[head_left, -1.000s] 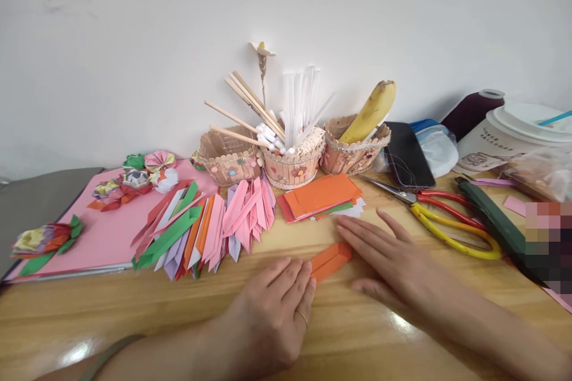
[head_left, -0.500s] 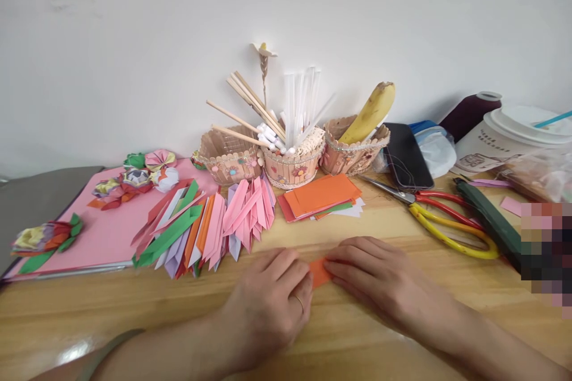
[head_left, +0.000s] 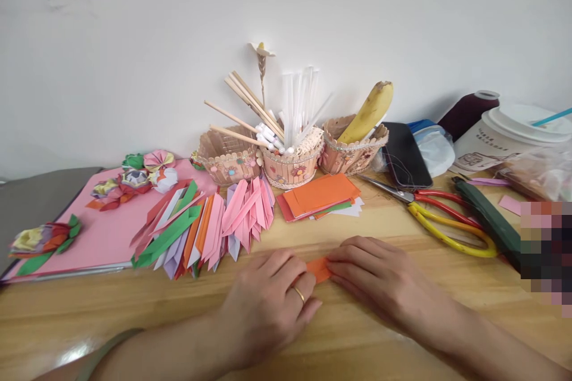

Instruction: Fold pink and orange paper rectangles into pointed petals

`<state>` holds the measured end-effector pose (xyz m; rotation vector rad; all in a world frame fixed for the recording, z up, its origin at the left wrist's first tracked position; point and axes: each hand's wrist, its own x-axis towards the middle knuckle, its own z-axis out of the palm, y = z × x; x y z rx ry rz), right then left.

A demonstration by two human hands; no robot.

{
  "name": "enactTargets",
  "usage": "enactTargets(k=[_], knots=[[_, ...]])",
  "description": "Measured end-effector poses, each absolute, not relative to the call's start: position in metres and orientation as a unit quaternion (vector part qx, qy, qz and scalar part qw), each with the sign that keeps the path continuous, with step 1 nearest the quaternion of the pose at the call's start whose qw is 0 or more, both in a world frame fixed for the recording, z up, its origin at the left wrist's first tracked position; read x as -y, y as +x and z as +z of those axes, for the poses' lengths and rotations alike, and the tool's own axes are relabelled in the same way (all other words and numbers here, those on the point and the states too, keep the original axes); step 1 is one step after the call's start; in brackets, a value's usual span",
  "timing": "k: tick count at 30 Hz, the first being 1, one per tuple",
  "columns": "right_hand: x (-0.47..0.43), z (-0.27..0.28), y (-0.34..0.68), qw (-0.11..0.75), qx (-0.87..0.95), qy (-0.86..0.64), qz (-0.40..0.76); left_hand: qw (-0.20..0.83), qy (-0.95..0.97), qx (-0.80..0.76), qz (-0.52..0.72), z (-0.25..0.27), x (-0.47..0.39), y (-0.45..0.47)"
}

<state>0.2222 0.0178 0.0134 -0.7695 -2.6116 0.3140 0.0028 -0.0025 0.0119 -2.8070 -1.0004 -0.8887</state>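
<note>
A small piece of orange paper [head_left: 319, 269] lies on the wooden table between my hands, its two ends hidden under my fingers. My left hand [head_left: 274, 297], with a ring on one finger, is curled over the paper's left end. On the right end press the fingertips of my right hand [head_left: 379, 274], held close together. Just beyond the hands sits a stack of paper rectangles [head_left: 319, 195], orange on top, with red, green and white edges below. Folded paper strips [head_left: 210, 226] in pink, green, orange and purple lie in a row to the left.
Three decorated baskets [head_left: 292, 169] stand by the wall, holding sticks, clear tubes and a banana [head_left: 369, 110]. Scissors [head_left: 447, 220], a phone [head_left: 406, 155] and a lidded cup [head_left: 504, 137] are at right. Paper flowers [head_left: 134, 178] rest on a pink sheet [head_left: 102, 244] at left.
My left hand has turned slightly, its thumb now sticking out to the right and the ring more visible. My right hand stays nearly still on the orange paper.
</note>
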Motion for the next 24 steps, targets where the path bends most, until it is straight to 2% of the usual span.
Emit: enactTargets(k=[6, 13, 24], knots=[[-0.0180, 0.0145, 0.2202, 0.178, 0.931, -0.293, 0.129, 0.029, -0.903, 0.333, -0.271, 0.0057, 0.0006, 0.0021], [-0.0194, 0.0122, 0.2153, 0.170, 0.917, -0.335, 0.133, -0.070, -0.876, 0.372, -0.300, 0.0053, -0.0001, 0.0011], [-0.0191, 0.0102, 0.2138, 0.166, 0.902, -0.368, 0.157, -0.133, -0.861, 0.405, -0.276, 0.0049, -0.0023, 0.0011]])
